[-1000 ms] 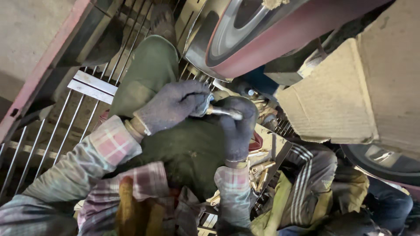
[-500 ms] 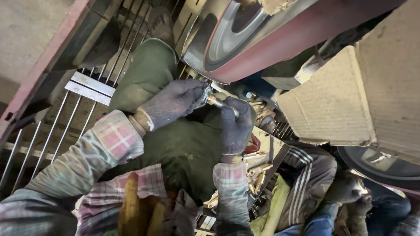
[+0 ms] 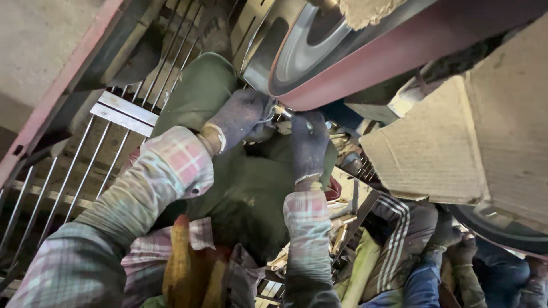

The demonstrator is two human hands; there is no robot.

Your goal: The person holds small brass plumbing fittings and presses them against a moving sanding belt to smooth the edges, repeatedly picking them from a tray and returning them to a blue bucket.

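Far left: a grid of thin steel rods with a flat white crossbar (image 3: 123, 113) runs beside a faded red metal frame edge (image 3: 54, 105).

Left hand (image 3: 240, 117), in a grey-blue knitted glove with a tan cuff and a plaid sleeve behind it, is curled shut around the near end of a small silver metal tool (image 3: 283, 111). Its fingers (image 3: 260, 108) wrap the tool closely; the exact grip is partly hidden by the glove.

The tool lies between the 2 hands, just under the rim of the large wheel. Its long axis runs roughly left to right, tilting slightly down toward the right. Which end is the working end cannot be told.

Right hand (image 3: 309, 145), in a matching dark glove, is raised with fingers bent over the tool's far end, closed on it.

Above both hands: a large dark-red belt on a silver metal wheel (image 3: 342, 51), crowding the work from above. Below: green cloth over the person's lap (image 3: 251, 188).

Right: a tan cardboard sheet (image 3: 451, 142) stands close beside the right hand. Lower right: another person's striped trouser leg (image 3: 399, 239).
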